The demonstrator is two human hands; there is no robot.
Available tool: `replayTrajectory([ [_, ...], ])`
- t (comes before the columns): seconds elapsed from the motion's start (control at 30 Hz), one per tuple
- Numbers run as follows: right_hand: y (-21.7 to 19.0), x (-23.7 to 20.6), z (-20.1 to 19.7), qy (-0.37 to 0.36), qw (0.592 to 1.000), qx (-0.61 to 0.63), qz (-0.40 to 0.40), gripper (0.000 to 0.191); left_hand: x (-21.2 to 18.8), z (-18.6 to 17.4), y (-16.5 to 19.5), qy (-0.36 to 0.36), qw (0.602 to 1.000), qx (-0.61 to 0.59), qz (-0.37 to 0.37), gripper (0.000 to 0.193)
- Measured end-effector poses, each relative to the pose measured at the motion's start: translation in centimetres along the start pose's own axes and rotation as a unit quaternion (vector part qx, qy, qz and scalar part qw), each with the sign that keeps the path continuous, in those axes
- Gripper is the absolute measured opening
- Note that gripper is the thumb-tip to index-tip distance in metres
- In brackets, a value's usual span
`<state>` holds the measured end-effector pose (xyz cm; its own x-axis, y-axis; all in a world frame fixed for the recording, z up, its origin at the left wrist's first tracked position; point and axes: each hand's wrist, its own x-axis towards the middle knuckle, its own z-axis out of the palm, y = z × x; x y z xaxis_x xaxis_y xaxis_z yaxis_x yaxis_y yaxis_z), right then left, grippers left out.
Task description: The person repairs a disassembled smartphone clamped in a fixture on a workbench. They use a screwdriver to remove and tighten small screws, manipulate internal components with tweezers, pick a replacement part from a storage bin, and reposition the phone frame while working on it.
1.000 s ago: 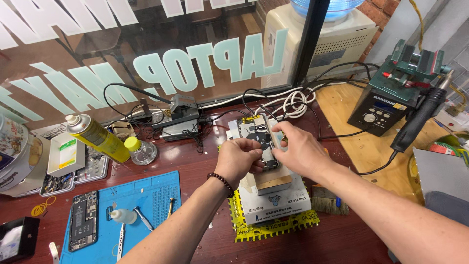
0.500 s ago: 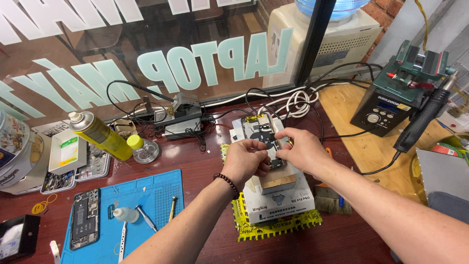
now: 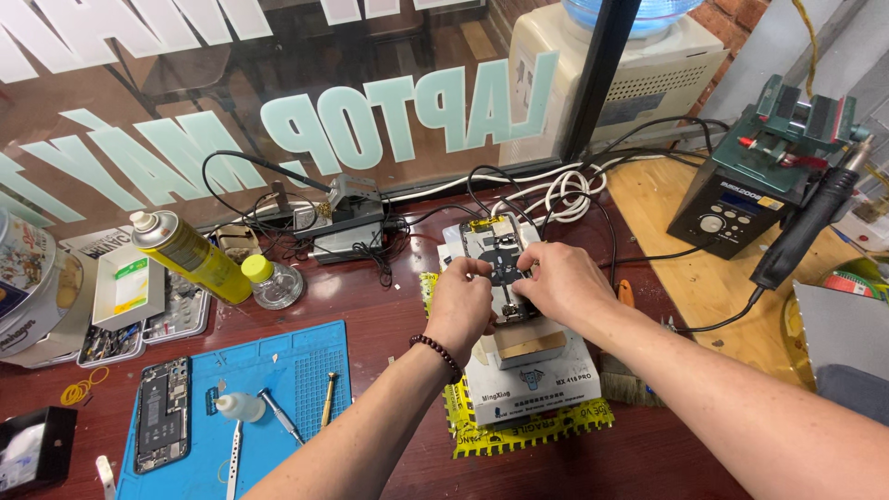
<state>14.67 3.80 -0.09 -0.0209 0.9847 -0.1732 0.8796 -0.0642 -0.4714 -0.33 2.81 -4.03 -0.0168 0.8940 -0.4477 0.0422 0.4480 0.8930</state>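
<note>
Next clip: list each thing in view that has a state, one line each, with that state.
Opened phone: back off, insides exposed, resting on the heating block, both hands on it.
Left hand: fingers pinching the phone's left edge.
Right hand: fingers pressing the phone's right side.
Second phone: opened, lying flat on the blue mat.
Yellow spray can: tilted, nozzle on.
Small bottle: upright, yellow cap on.
Hot-air handle: docked beside its station.

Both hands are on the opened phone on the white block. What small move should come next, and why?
Probably press the opened phone flat and square on the white block. It overhangs the block's far edge, and the left hand and right hand grip only its near end.
</note>
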Motion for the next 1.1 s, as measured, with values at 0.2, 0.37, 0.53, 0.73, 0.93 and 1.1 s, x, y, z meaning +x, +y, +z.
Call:
replayTrajectory([
  [0.2,0.2,0.7,-0.3,-0.02,1.0,-0.01,-0.003,0.036,-0.9,-0.6,0.6,-0.02,0.999,-0.034,0.008,0.03],
  [0.37,0.5,0.8,-0.8,-0.056,0.997,-0.039,-0.022,0.03,-1.1,-0.5,0.5,-0.029,0.999,-0.029,0.012,0.025],
  [0.53,0.7,0.0,-0.8,-0.014,0.996,-0.055,-0.075,0.024,-0.9,-0.3,0.0,-0.031,0.999,-0.035,0.017,0.02],
  [0.73,0.7,-0.4,0.4,-0.001,0.988,-0.118,-0.099,0.013,-0.4,-0.3,-0.5,-0.041,0.998,-0.046,0.015,0.022],
  [0.93,1.9,1.7,-0.4,-0.103,0.965,0.237,0.055,0.006,-0.1,-1.3,-0.2,-0.058,0.988,-0.14,-0.03,0.022],
  [1.1,2.1,2.5,-1.5,-0.193,0.833,0.495,0.156,0.011,-0.6,-1.7,0.6,-0.095,0.968,-0.226,-0.048,0.022],
])
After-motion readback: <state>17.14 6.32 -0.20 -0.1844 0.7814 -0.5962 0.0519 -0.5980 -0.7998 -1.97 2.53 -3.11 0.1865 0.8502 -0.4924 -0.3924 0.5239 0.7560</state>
